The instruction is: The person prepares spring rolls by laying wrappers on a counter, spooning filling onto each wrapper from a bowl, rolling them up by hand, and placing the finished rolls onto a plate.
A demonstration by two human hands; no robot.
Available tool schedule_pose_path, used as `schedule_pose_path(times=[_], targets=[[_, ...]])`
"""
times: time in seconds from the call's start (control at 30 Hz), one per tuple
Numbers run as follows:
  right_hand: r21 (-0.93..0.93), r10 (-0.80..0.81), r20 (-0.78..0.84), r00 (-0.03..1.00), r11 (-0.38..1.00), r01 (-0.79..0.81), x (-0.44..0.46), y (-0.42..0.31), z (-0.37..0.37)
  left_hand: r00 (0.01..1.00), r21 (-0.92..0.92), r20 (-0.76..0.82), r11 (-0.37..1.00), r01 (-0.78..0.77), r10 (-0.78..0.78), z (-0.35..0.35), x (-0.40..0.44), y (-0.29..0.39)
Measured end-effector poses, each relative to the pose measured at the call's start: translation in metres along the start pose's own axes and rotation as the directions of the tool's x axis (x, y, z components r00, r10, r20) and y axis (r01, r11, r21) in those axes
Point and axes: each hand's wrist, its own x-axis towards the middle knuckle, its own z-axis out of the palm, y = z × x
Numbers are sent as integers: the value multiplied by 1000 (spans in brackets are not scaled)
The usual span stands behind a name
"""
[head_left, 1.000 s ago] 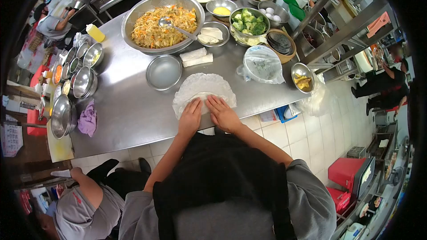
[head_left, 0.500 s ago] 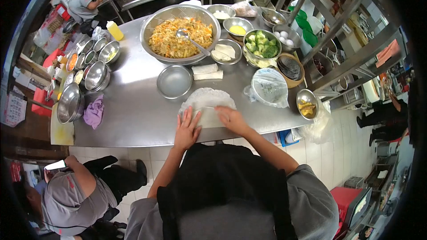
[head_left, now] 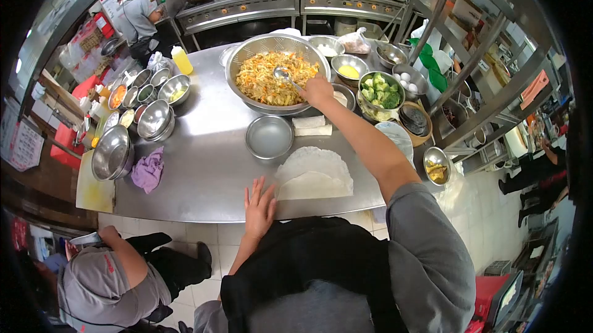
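My right hand reaches over the rim of a large colander of shredded vegetable filling. Its fingers are closed at the handle end of a metal spoon, whose bowl rests on the filling. My left hand lies open near the table's front edge, fingers spread, beside the left edge of a thin white wrapper. That round sheet lies flat, with a straight front edge and a second layer showing. Two white rolls sit behind it, next to a metal bowl.
Bowls of broccoli, eggs and yellow liquid stand at the right. Several steel bowls and a purple cloth are on the left. A co-worker holds a knife at lower left; another person stands at the back.
My right hand has left the wrapper and moved forward to the spoon in the colander. My left hand has slid back off the wrapper to its left side. The camera view has shifted.
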Motion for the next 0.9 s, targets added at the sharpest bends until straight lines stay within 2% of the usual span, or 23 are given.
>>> schedule_pose_path(times=[0.07, 0.2, 0.3, 0.4, 0.5, 0.6, 0.67, 0.7, 0.9], targets=[[6, 22, 49, 999, 1000, -22, 7, -2, 0, 998, -11, -46, 999, 51, -52, -2, -10, -9], [55, -89, 54, 995, 995, 86, 31, -2, -19, 988, -20, -114, 994, 105, -107, -6, -15, -19], [-65, -264, -219, 939, 965, 256, 67, 14, -21, 983, -16, -147, 994, 108, -109, -5, -15, -23], [-132, -244, -286, 927, 968, 214, 100, 18, -31, 979, -14, -168, 994, 110, -111, -7, -13, -22], [-198, -202, -191, 961, 966, 164, 126, 22, -16, 980, -6, -176, 995, 95, -95, -6, -15, -24], [-179, -222, -169, 960, 965, 191, 132, 18, 2, 978, -47, -183, 995, 92, -99, -6, -14, -23], [-168, -172, -142, 975, 975, 148, 126, 9, 2, 976, -77, -186, 992, 96, -109, -7, -14, -23], [-168, -145, -128, 981, 978, 122, 118, 6, -3, 976, -86, -186, 991, 98, -112, -7, -14, -24], [-144, -206, -109, 973, 971, 190, 87, 4, -55, 978, -39, -186, 995, 94, -100, -10, -5, -17]])
